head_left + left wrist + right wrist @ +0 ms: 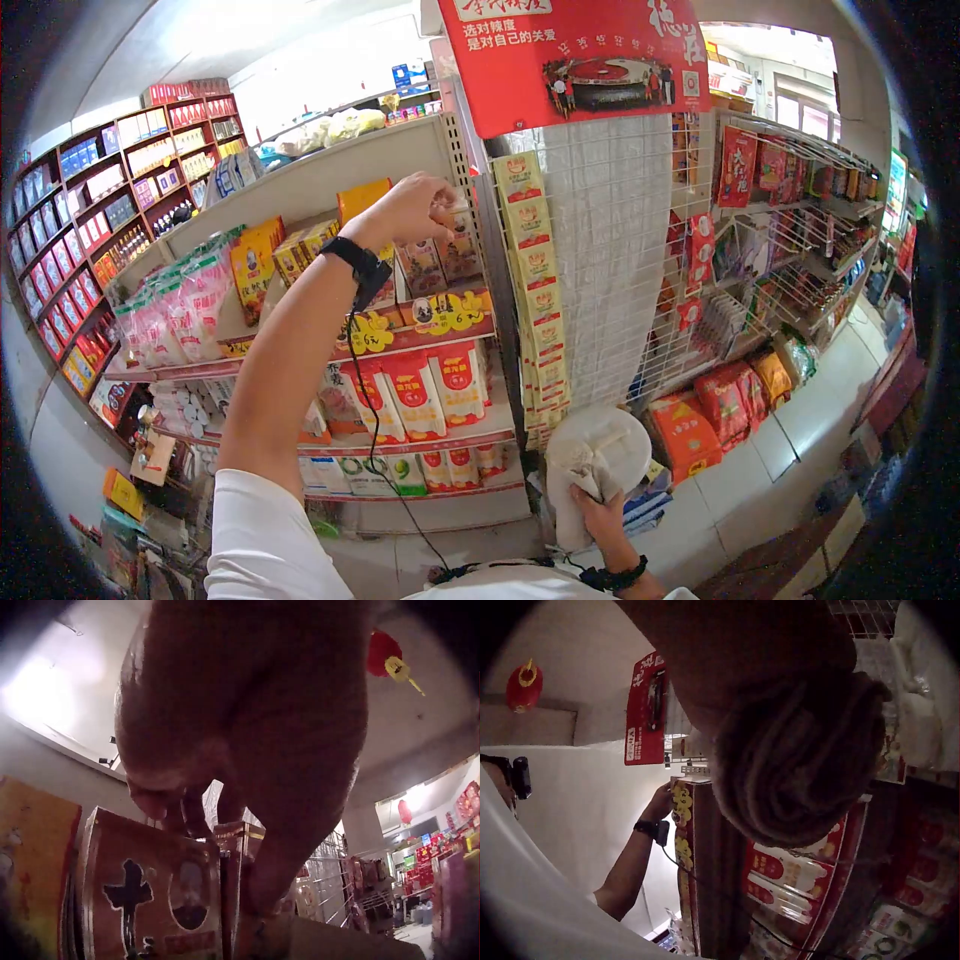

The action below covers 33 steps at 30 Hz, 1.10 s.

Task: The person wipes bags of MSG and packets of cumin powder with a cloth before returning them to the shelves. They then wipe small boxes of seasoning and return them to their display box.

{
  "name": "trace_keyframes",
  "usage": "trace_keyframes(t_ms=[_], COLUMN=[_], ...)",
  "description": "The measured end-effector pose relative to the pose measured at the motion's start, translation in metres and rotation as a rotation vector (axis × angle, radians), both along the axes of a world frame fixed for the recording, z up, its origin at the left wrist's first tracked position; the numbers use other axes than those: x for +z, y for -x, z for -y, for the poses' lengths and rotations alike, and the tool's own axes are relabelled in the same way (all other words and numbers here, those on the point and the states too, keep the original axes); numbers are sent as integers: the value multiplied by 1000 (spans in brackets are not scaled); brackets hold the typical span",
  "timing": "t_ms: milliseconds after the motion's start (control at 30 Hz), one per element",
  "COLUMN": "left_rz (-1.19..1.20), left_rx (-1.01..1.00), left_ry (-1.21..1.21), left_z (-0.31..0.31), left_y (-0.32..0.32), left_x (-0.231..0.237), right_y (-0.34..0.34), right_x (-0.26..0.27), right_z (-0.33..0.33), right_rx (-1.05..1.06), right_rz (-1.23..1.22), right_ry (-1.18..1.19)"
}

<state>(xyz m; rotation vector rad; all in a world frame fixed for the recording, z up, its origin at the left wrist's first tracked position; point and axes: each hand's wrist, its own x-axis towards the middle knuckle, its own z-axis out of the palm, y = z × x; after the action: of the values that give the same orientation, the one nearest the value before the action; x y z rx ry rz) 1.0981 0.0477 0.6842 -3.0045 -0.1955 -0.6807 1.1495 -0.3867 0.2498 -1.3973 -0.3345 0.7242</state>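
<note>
My left hand (415, 205) reaches over the upper shelf at the end of a row of brown boxes (421, 268). In the left wrist view, the fingers bend over the top of a narrow brown box (238, 844) and the thumb lies along its side, pinching it. Next to it stands a wider brown box (154, 889) with a dark character and an oval portrait. Low on the right, my right hand (600, 515) grips a folded cloth (802, 757), its layers bunched and dark in the right wrist view. Behind that hand is a white rounded bundle (615, 440).
Yellow price tags (450, 313) run along the shelf edge. Red-and-white packets (410, 390) fill the shelf below. Yellow sachet strips (537, 265) hang on a wire rack (690, 330) to the right. A thin black cable (372, 420) trails from the left wrist. Red bags (685, 430) stand on the floor.
</note>
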Motion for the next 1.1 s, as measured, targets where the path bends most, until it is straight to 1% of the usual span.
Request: trace_keyframes(t_ms=[167,200,267,300,367,433,467,533,567,600,633,667,733,767,833,900,967,1000,1033,1067,1100], left_rz=[-15,-50,-86,-105,-125,-225,-224,-172,-170,-103,-37,-37,-13,-13,-23,-43,-65,-86,-108,-106,-125], left_rx=[-45,-46,-53,-64,-72,58,61,-30,-27,-58,-92,-93,-131,-131,-152,-150,-153,-123,-92,-96,-142], left_ry=[-25,-56,-92,-64,-34,82,85,62,65,35,4,2,77,78,189,227,264,352,439,437,372], left_z=[-11,-5,6,12,22,31,25,5,3,4,3,5,7,9,12,16,23,27,32,23,9], left_y=[-8,-6,-4,0,5,8,7,2,1,1,0,4,11,11,12,13,14,16,16,13,8], left_x=[-6,-3,5,9,18,28,23,5,-1,-10,-16,-15,-11,-9,-5,-3,-2,-2,-1,-3,-6], right_y=[-6,-1,9,10,12,9,7,5,4,5,8,9,10,11,8,6,6,7,9,10,10], right_x=[-41,-21,17,13,2,3,4,-3,0,3,8,14,16,17,13,10,9,8,8,7,10], right_z=[2,1,1,1,0,4,6,6,5,4,4,3,3,3,4,3,2,1,0,-1,0], right_rx=[-96,-100,-109,-113,-204,-164,-126,-96,-70,-68,-85,-104,-96,-82,-70,-59,-62,-64,-84,-105,-108], right_rz=[110,111,167,164,77,46,16,11,6,8,19,29,25,22,31,43,158,162,138,112,113], right_ry=[69,67,-105,-106,-192,-166,-143,-159,-178,-176,-171,-167,-170,-170,-154,-139,-18,-19,-84,-149,-151])
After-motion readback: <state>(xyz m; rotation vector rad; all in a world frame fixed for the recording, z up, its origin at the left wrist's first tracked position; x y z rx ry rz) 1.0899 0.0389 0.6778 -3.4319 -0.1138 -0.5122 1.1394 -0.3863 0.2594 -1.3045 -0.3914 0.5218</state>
